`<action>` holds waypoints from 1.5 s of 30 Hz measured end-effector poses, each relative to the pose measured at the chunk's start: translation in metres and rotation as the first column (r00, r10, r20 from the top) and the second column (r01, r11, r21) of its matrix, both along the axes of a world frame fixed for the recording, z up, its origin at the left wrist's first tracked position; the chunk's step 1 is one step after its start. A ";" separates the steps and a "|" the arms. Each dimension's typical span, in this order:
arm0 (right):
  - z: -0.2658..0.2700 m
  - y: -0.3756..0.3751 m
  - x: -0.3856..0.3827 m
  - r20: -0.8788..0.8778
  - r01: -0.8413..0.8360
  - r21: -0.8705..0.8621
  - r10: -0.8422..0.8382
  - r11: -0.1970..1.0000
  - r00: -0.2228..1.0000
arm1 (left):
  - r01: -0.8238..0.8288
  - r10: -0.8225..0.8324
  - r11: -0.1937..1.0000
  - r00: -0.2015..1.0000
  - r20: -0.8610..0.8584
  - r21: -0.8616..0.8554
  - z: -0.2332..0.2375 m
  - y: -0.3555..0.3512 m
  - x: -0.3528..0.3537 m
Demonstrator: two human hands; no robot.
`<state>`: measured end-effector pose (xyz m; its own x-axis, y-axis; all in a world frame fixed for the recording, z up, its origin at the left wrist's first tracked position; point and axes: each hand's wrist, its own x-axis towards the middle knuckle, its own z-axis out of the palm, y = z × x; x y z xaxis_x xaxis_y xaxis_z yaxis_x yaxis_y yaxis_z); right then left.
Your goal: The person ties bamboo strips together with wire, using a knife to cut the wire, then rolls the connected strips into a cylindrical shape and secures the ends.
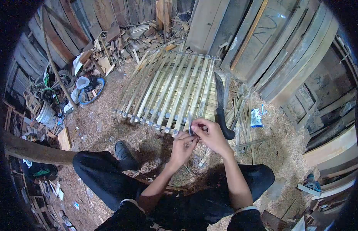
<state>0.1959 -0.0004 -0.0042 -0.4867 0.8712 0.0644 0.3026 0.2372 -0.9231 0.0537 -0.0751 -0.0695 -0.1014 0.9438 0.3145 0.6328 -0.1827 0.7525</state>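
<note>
A frame of pale bamboo slats [169, 88] lies on the floor before me, its slats bound with grey ties at the near ends. At its near right corner my left hand [182, 149] is closed, fingertips pinched at a slat end; what they grip is hidden. Beside it, touching its fingertips, my right hand [210, 135] pinches a thin grey strip [190, 125], whose kind I cannot make out. A large curved knife [219, 92] with a black handle [223, 125] rests along the frame's right side, just past my right hand.
Wood scraps [129, 42] are heaped at the back. Boards [279, 57] lean along the right. A blue-rimmed basin [92, 92] and a white bucket [47, 115] stand left. A blue-and-white packet [256, 117] and a power tool [312, 184] lie right. Shavings cover the floor.
</note>
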 end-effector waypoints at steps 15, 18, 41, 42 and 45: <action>-0.063 -0.019 0.011 -0.186 0.121 -0.287 -0.180 0.950 0.966 | 0.195 -0.084 0.970 0.825 0.559 -0.143 0.004 0.021 -0.030; -0.042 -0.024 0.011 -0.265 0.149 -0.321 -0.240 0.935 0.934 | 0.252 -0.085 0.955 0.742 0.665 -0.159 -0.001 0.021 -0.042; -0.066 -0.038 0.003 -0.064 0.344 0.182 -0.338 0.921 0.939 | 0.205 -0.207 0.978 0.969 0.132 0.024 -0.012 0.029 -0.034; -0.064 -0.038 0.002 -0.063 0.345 0.183 -0.339 0.921 0.939 | 0.206 -0.208 0.978 0.969 0.132 0.024 -0.011 0.029 -0.032; -0.068 -0.040 0.001 -0.133 0.277 0.030 -0.271 0.960 0.953 | 0.202 -0.155 0.978 0.883 0.442 -0.060 -0.009 0.028 -0.027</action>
<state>0.1970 -0.0404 -0.0720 -0.2146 0.9644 0.1546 0.2442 0.2063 -0.9475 0.0269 -0.0470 -0.0785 -0.0322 0.9831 0.1800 0.2037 -0.1699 0.9642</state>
